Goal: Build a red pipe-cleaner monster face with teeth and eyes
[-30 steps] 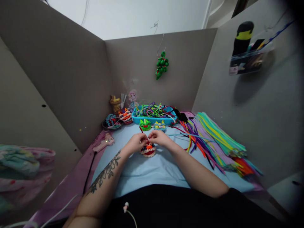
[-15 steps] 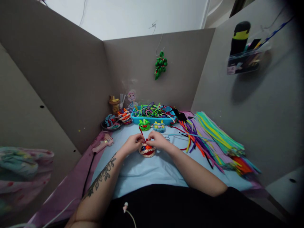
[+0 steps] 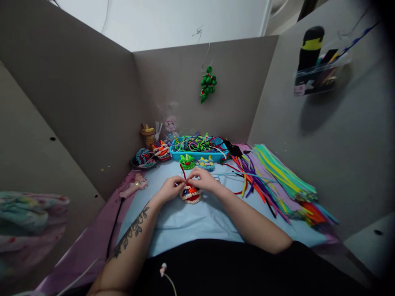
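On the blue cloth stands a red, orange and cream lion-dance head made of pipe cleaners, its mouth facing me. Both my hands are at its top. My left hand, on its left side, has thumb and finger pinched at the base of a dark red pipe cleaner that sticks up. My right hand pinches at the same spot from the right, its fingertips close to the left ones. Fingers partly cover the top of the head. Just behind are a green pipe-cleaner head and a blue-and-yellow one.
A blue tray of tangled pipe cleaners stands at the back. Bundles of coloured pipe cleaners lie at right. On the left are a pink hot glue gun with a black cord and a dark bowl. Grey panels enclose the table.
My right hand has shifted slightly up and left, closer to the red pipe cleaner. My left hand stays at nearly the same place. The head has barely moved.
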Action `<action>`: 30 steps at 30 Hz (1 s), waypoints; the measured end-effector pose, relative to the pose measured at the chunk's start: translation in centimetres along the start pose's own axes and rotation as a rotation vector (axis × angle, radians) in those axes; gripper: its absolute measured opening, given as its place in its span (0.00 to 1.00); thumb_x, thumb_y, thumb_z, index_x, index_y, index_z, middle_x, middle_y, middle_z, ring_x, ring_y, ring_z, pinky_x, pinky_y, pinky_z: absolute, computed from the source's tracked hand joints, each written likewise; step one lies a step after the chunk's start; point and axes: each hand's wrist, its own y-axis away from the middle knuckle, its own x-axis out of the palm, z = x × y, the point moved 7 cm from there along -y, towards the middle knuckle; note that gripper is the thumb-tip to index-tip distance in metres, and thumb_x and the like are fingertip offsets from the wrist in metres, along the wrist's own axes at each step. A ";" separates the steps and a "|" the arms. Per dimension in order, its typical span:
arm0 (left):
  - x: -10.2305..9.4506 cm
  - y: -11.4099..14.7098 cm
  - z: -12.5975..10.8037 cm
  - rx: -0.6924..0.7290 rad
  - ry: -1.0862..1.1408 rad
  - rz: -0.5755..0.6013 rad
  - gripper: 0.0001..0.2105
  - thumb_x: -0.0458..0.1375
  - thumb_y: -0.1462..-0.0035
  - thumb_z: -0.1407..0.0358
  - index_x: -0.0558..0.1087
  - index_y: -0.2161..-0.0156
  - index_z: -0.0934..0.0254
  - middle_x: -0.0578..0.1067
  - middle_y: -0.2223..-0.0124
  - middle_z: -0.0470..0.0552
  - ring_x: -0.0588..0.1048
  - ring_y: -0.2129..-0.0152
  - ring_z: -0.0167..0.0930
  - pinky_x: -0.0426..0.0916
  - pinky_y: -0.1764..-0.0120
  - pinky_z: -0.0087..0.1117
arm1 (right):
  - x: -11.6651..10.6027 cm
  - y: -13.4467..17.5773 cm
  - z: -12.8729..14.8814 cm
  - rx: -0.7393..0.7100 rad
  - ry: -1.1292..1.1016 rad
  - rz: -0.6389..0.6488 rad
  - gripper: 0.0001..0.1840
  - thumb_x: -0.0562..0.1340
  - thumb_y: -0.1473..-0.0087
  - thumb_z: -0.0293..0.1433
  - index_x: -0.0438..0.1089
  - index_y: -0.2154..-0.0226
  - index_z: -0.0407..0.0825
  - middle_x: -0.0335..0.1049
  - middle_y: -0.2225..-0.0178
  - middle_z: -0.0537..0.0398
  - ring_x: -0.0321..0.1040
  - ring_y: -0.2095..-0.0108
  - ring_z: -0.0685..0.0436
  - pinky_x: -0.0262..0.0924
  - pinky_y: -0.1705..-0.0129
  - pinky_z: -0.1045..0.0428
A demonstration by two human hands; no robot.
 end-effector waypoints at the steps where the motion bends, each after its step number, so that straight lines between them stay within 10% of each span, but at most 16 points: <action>1: 0.2 0.1 0.0 -0.005 0.008 0.017 0.12 0.51 0.47 0.64 0.76 0.65 0.66 0.76 0.67 0.51 0.72 0.70 0.30 0.65 0.65 0.28 | 0.2 0.0 -0.2 0.019 0.020 -0.006 0.02 0.64 0.57 0.27 0.74 0.77 0.46 0.68 0.72 0.54 0.63 0.67 0.48 0.55 0.63 0.53; 7: 0.4 0.2 -0.3 -0.019 0.024 0.052 0.14 0.51 0.46 0.61 0.76 0.67 0.68 0.76 0.71 0.51 0.71 0.73 0.29 0.64 0.69 0.27 | 0.6 0.5 -1.8 0.198 0.024 -0.069 0.07 0.60 0.55 0.27 0.71 0.81 0.45 0.66 0.77 0.56 0.61 0.74 0.50 0.53 0.70 0.55; 20: -1.2 0.0 0.8 -0.036 0.030 -0.058 0.13 0.50 0.45 0.61 0.74 0.65 0.67 0.76 0.67 0.51 0.72 0.70 0.30 0.65 0.66 0.28 | -1.7 0.5 -2.4 0.143 -0.149 -0.029 0.11 0.57 0.52 0.28 0.75 0.67 0.45 0.72 0.68 0.53 0.64 0.71 0.49 0.57 0.68 0.54; 30: -1.0 -0.1 2.2 -0.109 0.103 -0.055 0.15 0.50 0.47 0.57 0.72 0.72 0.67 0.73 0.74 0.48 0.70 0.74 0.29 0.63 0.69 0.28 | 0.9 0.3 -1.0 0.035 0.002 0.078 0.06 0.62 0.55 0.29 0.75 0.73 0.44 0.69 0.69 0.53 0.64 0.67 0.49 0.57 0.64 0.55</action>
